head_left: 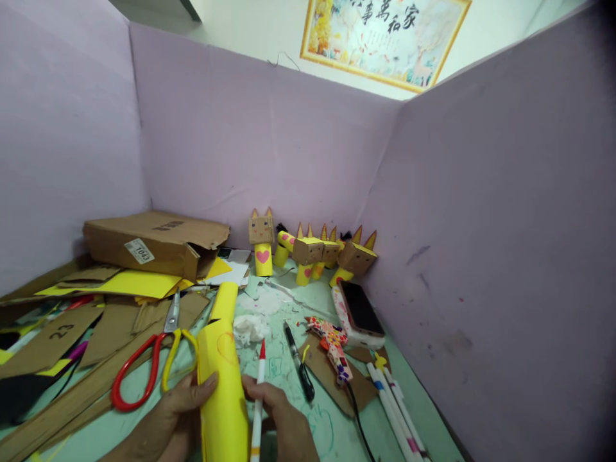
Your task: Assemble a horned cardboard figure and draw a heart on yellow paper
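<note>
Nearest you, your left hand (168, 417) wraps the yellow roll (221, 378) from its left side, thumb pressed on the paper, so that hand is grasping the roll. The roll stands low in the middle of the view, leaning away from you over the green table (289, 308), with a faint circle drawn on its face. Your right hand (283, 420) sits just right of the roll and pinches a red pen (257, 404), its red tip pointing up and away, close beside the roll's right edge; your fingers are closed on the pen.

Left of the roll lie scissors (154, 362) with one red and one yellow handle loop, resting on cardboard strips (58, 333), one marked 23. Behind them sits a torn cardboard box (154, 240) on yellow sheets (125, 282). Right of the roll a black marker (298, 362) lies on the table, then a patterned glue gun (332, 346) on a cardboard scrap, its cord trailing toward you. A phone (360, 308) rests on a white case near the right wall, and more pens (394, 404) lie beside it. At the back corner stand several cardboard cat figures (308, 247) with yellow bodies, one bearing a pink heart. A crumpled tissue (250, 327) lies just beyond the roll.
</note>
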The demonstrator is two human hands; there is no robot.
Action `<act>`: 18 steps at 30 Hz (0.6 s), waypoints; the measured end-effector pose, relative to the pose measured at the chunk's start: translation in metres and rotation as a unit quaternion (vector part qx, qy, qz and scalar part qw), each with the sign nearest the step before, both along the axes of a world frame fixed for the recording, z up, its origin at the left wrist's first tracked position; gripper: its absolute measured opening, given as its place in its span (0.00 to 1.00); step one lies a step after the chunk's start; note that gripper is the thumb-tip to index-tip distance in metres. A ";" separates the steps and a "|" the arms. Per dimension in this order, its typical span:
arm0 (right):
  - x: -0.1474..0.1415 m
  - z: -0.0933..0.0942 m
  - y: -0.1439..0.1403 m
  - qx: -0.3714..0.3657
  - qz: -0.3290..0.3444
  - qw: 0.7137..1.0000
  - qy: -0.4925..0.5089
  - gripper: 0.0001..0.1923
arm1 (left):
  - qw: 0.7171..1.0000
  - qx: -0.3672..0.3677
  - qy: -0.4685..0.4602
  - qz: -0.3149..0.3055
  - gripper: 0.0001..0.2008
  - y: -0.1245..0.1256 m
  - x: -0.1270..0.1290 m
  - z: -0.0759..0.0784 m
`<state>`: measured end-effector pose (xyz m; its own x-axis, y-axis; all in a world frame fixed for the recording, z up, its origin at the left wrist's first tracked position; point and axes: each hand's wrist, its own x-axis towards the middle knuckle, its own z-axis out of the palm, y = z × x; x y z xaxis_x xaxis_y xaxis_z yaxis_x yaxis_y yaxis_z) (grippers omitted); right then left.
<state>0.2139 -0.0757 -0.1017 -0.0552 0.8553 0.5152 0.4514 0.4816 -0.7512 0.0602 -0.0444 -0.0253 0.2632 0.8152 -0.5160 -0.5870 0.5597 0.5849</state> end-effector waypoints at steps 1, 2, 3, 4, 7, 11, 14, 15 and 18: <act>0.000 0.003 0.000 -0.001 0.005 1.000 0.007 0.34 | 1.000 0.000 -0.002 -0.002 0.24 0.000 0.000 0.000; 0.000 0.006 -0.001 -0.003 0.011 1.000 0.015 0.34 | 1.000 0.002 -0.004 -0.006 0.25 0.000 0.001 0.000; 0.000 0.008 -0.001 -0.004 0.017 1.000 0.022 0.35 | 1.000 0.005 -0.004 -0.010 0.26 0.000 0.001 0.000; 0.000 0.010 -0.001 -0.005 0.021 0.999 0.027 0.35 | 1.000 0.008 -0.002 -0.013 0.27 0.001 0.001 0.000; 0.000 0.012 -0.002 -0.005 0.020 0.999 0.034 0.35 | 1.000 0.018 0.007 -0.012 0.28 0.001 0.001 0.000; 0.001 0.009 -0.003 -0.013 0.020 0.999 0.027 0.35 | 1.000 0.019 0.002 -0.013 0.28 0.001 0.000 -0.001; 0.002 0.008 -0.003 -0.021 0.021 0.999 0.018 0.34 | 1.000 0.022 -0.007 -0.015 0.23 0.001 0.000 -0.001; 0.002 0.007 -0.003 -0.021 0.021 0.999 0.017 0.34 | 0.999 0.025 -0.009 -0.019 0.21 0.001 0.000 -0.001; 0.002 0.007 -0.002 -0.013 0.024 0.999 0.019 0.34 | 0.999 0.041 -0.005 -0.036 0.12 0.000 -0.001 0.002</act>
<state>0.2157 -0.0778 -0.0949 -0.0768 0.8653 0.4953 0.3998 0.4818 -0.7797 0.0597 -0.0442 -0.0236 0.3278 0.8329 -0.4458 -0.5527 0.5518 0.6246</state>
